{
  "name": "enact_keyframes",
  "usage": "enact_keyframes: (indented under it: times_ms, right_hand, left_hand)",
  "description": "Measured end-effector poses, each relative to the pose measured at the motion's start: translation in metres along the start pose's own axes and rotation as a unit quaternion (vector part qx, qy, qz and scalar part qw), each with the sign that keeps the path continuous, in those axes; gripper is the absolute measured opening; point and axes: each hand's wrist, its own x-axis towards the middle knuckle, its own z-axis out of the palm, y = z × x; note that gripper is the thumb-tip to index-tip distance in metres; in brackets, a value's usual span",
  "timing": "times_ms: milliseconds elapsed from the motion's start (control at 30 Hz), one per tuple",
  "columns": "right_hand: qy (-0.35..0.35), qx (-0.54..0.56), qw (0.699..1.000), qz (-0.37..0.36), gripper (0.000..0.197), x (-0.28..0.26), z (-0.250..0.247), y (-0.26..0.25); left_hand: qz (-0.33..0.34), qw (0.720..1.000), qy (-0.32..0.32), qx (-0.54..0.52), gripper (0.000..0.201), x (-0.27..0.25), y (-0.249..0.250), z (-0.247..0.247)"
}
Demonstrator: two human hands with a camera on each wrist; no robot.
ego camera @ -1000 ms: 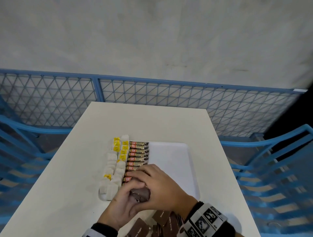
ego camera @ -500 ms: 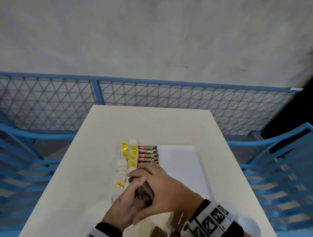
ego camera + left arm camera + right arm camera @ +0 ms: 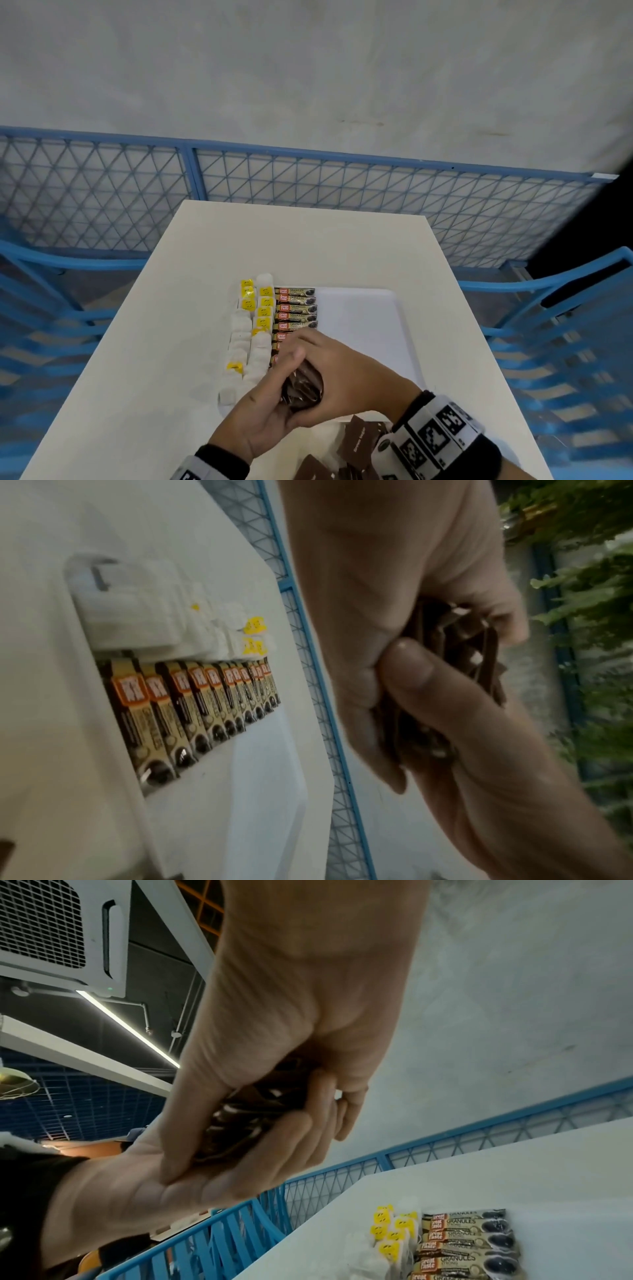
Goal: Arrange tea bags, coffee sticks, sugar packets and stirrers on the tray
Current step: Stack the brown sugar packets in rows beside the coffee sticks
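A white tray (image 3: 363,308) lies on the white table. Its left side holds rows of white tea bags (image 3: 260,308) with yellow tags, and a column of coffee sticks (image 3: 296,308) beside them. Both hands are raised over the tray's near edge. Between them is a stack of brown sugar packets (image 3: 303,387), gripped by my left hand (image 3: 263,407) from below and my right hand (image 3: 346,373) from above. In the left wrist view the packets (image 3: 459,664) stand edge-on between the palms. The right wrist view shows the same packets (image 3: 246,1110) under curled fingers.
More brown packets (image 3: 359,442) lie loose on the table by its near edge. A blue mesh fence (image 3: 308,185) runs behind the table (image 3: 137,342). Blue slatted chairs (image 3: 565,325) stand close on the left and right.
Both hands have lifted off the tray's near edge with the brown packets. The stack has turned more upright between the palms. The head view has shifted slightly.
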Motion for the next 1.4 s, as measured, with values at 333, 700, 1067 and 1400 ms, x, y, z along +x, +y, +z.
enact_keyframes:
  times_ms: [333, 700, 1067, 1400]
  right_hand:
    - [-0.020, -0.032, 0.998, 0.055, 0.099, -0.013, -0.020, 0.011]
    - [0.139, 0.327, 0.893, 0.275, 0.015, -0.019, -0.008, 0.047]
    - [0.149, 0.449, 0.837, 0.275, 0.019, -0.010, -0.009, 0.063]
    - [0.161, 0.389, 0.858, 0.295, 0.019, -0.003, -0.009, 0.081]
  left_hand:
    - [0.019, 0.999, -0.018, 0.047, 0.022, 0.016, -0.006, 0.008]
    - [0.138, 0.989, 0.043, 0.039, 0.058, 0.044, -0.005, 0.001]
    - [0.165, 0.984, 0.058, 0.038, 0.043, 0.042, -0.003, -0.022]
    - [0.115, 0.982, 0.013, 0.151, 0.030, 0.038, 0.004, -0.023]
